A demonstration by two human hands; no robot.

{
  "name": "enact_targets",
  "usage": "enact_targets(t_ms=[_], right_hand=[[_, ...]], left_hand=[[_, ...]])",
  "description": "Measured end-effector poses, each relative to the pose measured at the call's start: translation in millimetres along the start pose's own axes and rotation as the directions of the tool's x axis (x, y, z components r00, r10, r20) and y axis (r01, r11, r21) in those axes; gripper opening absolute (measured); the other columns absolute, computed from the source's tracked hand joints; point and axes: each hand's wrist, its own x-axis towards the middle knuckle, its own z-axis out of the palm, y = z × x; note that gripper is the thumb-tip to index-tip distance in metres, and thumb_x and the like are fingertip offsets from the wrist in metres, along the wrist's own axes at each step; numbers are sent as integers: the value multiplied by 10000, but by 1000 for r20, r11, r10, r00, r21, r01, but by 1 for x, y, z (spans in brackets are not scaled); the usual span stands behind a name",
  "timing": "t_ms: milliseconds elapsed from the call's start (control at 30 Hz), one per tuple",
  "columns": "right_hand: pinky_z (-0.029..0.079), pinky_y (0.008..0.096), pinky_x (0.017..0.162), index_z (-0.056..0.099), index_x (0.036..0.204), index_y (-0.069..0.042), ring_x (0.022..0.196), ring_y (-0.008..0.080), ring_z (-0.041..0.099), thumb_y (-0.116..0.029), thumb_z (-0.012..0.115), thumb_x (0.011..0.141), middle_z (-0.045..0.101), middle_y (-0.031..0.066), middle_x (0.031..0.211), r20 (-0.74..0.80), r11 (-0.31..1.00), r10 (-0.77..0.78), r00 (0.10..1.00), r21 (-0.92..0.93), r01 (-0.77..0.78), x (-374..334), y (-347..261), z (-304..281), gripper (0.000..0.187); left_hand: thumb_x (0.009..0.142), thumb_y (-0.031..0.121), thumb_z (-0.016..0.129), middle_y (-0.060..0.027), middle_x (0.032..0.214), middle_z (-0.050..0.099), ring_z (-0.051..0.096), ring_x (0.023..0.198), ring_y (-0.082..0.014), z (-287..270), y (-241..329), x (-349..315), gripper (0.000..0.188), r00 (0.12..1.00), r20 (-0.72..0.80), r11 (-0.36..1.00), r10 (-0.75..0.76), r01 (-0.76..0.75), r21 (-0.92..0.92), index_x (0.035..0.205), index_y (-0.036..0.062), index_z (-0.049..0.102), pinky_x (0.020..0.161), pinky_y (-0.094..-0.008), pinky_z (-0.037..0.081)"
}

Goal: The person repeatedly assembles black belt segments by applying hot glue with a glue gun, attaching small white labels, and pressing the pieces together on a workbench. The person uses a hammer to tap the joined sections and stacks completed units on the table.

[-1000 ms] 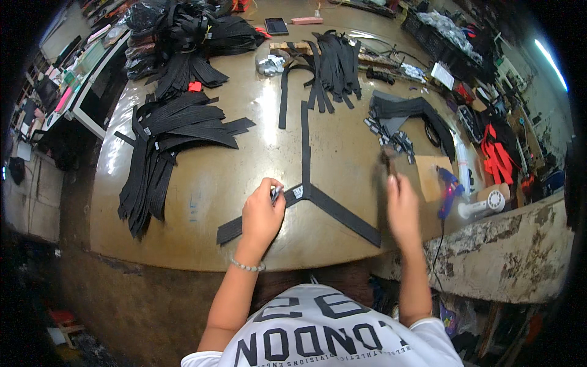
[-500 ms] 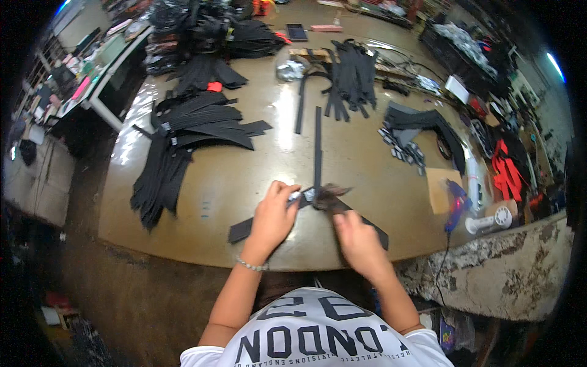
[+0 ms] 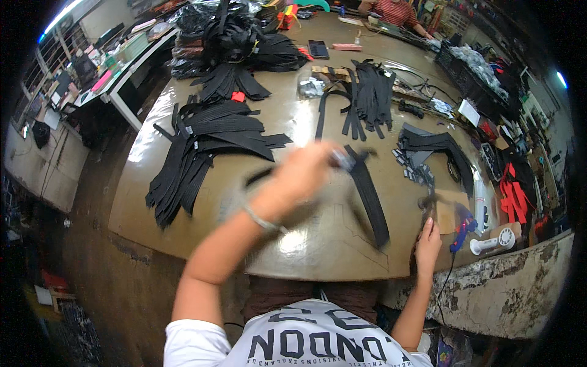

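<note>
Over the middle of the table [image 3: 327, 260], a strap [image 3: 371, 205] is in the left hand [image 3: 309, 171]. Left of it lies a strap heap [image 3: 214, 140], with bags [image 3: 186, 52] behind, far left. A phone [image 3: 318, 49] lies right of the bags. Near right, a glue gun [image 3: 467, 221] lies between a cardboard sheet [image 3: 448, 217] and a fan [image 3: 492, 242].

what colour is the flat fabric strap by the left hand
Black: the flat fabric strap, best in head view.

Around my table [image 3: 177, 241] I count one held black strap piece [image 3: 370, 205], one dark tool [image 3: 431, 208], one phone [image 3: 318, 49], one blue glue gun [image 3: 466, 221] and one white fan [image 3: 493, 241]. Piled black straps [image 3: 174, 189] overlap too much to count. One co-worker [image 3: 394, 13] shows.
</note>
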Motion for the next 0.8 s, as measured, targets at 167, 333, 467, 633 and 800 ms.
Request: enact_targets(t_ms=[167, 333, 467, 633, 800], right_hand=[[428, 520, 645, 566, 1026, 14, 765, 480, 596, -341, 436, 1030, 612, 291, 818, 5, 997, -11, 1000, 74, 11, -5, -6, -3, 378], [440, 527, 668, 557, 1043, 15, 785, 488, 601, -344, 421, 1033, 621, 286, 815, 14, 999, -34, 999, 31, 34, -11, -24, -4, 384], [445, 530, 690, 560, 1066, 16, 808, 488, 604, -355, 433, 1030, 628, 285, 830, 26, 998, -44, 999, 47, 43, -9, -25, -7, 394], [459, 524, 712, 570, 1117, 20, 830, 493, 605, -361, 451, 1025, 635, 295, 873, 146, 972, 135, 980, 171, -160, -2, -16, -6, 410], [483, 491, 762, 577, 1180, -4, 919, 452, 607, -347, 492, 1005, 633, 262, 1017, -63, 970, -243, 968, -29, 241, -14, -23, 2, 395]], left_hand=[[892, 140, 702, -57, 950, 714, 637, 863, -118, -180, -67, -16, 228, 882, -472, 996, 17, 28, 88, 1067, -6, 711, 795, -263, 498], [859, 177, 747, -18, 902, 686, 586, 821, -88, -252, -187, -99, 245, 629, -630, 846, -455, 526, -86, 1017, -8, 717, 792, -274, 466], [813, 237, 754, -116, 844, 721, 648, 751, -183, -245, -254, -121, 341, 610, -602, 547, -516, 775, 317, 1060, 6, 713, 699, -354, 482], [882, 137, 617, -227, 916, 704, 706, 837, -285, -168, -189, -46, 249, 670, -737, 803, -86, 485, 347, 1078, 12, 706, 748, -419, 525], [864, 242, 684, -227, 941, 697, 685, 840, -370, 18, -108, 36, 262, 949, -282, 934, -139, 221, 280, 978, 12, 735, 774, -420, 531]])
